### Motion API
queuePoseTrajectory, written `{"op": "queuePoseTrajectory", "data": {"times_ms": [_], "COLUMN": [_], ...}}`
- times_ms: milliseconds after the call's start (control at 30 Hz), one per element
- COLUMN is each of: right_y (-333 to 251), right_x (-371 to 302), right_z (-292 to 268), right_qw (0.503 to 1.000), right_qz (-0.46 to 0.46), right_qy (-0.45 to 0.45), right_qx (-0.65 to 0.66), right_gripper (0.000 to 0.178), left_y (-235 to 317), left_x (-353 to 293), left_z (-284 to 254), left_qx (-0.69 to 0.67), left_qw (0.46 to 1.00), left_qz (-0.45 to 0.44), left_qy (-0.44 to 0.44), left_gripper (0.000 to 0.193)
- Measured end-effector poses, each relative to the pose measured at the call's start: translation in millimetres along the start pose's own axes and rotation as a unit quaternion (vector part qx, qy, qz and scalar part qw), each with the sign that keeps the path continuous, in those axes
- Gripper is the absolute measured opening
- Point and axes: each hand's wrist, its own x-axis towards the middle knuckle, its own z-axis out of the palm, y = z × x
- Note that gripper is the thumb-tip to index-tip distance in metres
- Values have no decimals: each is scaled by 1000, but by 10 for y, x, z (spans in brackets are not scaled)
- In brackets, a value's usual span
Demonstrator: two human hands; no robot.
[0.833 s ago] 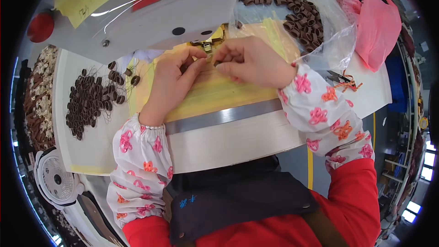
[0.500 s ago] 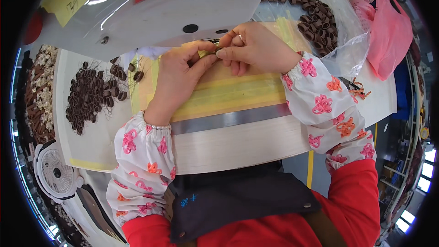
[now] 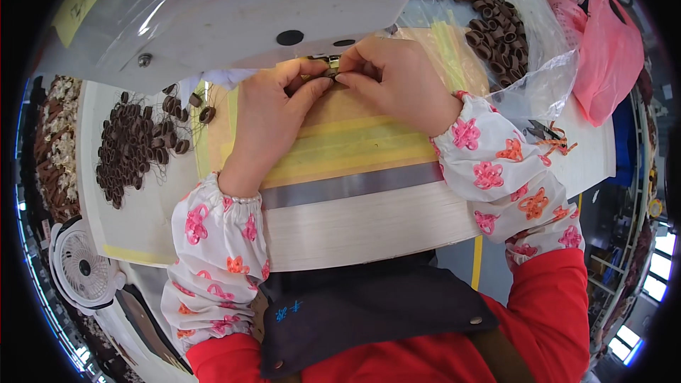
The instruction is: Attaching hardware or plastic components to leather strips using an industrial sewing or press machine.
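Note:
My left hand [image 3: 273,103] and my right hand [image 3: 397,78] meet under the edge of a white sewing machine head [image 3: 234,21]. Thumbs and forefingers of both are pinched together on a small dark brown piece [image 3: 330,74]. Most of it is hidden by the fingertips, so its full shape does not show. Just behind the fingertips is a small metal part [image 3: 333,60] of the machine. To the left of my left hand lies a pile of brown loops [image 3: 138,145] with loose thread ends. More brown loops [image 3: 500,42] sit in a clear plastic bag beyond my right hand.
Yellow tape [image 3: 355,145] and a grey metal strip [image 3: 355,184] cross the pale worktable [image 3: 369,230]. Snips [image 3: 540,130] with an orange cord lie right of my right sleeve. A pink plastic bag [image 3: 610,57] hangs at the right, and a white fan [image 3: 81,266] stands at the left.
My right hand's fingers have curled inward, and the hand has turned slightly. Both hands stay together at the machine. The whole view has shifted a little.

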Motion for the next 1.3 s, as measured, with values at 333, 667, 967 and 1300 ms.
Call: {"op": "queuePoseTrajectory", "data": {"times_ms": [333, 667, 967, 1300], "right_y": [15, 17, -2, -42], "right_x": [11, 12, 33, 46], "right_z": [22, 12, 17, -38], "right_qw": [993, 990, 992, 992], "right_qz": [-22, -32, -16, 10], "right_qy": [81, 89, 79, 43], "right_qx": [-82, -102, -96, -116], "right_gripper": [10, 10, 12, 11], "left_y": [80, 28, 12, 57], "left_x": [90, 101, 102, 108], "left_z": [24, 47, 33, 36], "left_qx": [10, 6, 25, 39], "left_qw": [992, 991, 992, 994], "left_qz": [-123, -132, -120, -97], "left_qy": [-6, 3, 2, 4], "left_gripper": [26, 27, 26, 29]}}
